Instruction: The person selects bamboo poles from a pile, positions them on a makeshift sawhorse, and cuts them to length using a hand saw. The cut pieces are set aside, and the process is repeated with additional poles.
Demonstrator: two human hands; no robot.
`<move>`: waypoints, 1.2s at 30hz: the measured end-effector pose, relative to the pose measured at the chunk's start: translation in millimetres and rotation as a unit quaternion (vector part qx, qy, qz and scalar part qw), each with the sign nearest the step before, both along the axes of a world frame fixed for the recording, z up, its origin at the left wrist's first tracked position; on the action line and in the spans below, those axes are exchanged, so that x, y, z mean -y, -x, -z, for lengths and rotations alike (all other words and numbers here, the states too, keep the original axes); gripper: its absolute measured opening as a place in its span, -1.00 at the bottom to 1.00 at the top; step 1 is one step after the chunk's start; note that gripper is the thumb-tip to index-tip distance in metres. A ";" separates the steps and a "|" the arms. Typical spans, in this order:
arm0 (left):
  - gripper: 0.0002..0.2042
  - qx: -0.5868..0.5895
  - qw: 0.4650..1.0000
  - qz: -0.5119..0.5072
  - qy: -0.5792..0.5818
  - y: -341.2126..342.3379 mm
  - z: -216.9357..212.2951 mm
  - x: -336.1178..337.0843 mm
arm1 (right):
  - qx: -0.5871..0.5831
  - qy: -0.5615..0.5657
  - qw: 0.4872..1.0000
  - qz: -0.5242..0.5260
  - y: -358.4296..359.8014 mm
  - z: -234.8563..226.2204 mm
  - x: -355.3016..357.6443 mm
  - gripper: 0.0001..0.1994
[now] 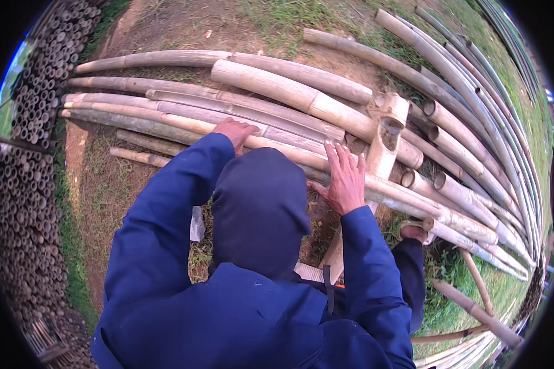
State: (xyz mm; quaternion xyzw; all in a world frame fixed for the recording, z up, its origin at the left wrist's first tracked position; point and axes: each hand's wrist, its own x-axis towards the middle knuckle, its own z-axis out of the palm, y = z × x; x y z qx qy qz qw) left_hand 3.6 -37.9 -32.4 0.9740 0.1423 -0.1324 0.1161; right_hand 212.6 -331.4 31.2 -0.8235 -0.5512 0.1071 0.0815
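Bare earth with patchy grass [184, 24] carries a loose heap of long pale bamboo poles [277, 92] lying side by side, with a notched bamboo stump [385, 138] among them.

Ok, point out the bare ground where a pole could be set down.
Bare dirt lies beyond the far edge of the bamboo pile. A grassy strip runs between the stacked bamboo wall and the left sleeve. Crowded: under the left hand and right hand, and the poles to the right.
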 end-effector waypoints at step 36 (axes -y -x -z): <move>-0.28 0.063 0.971 -0.049 0.224 -64.8 -109.6 -61.0 | 0.031 -0.072 0.996 -0.048 51.7 72.8 -106.3 -0.78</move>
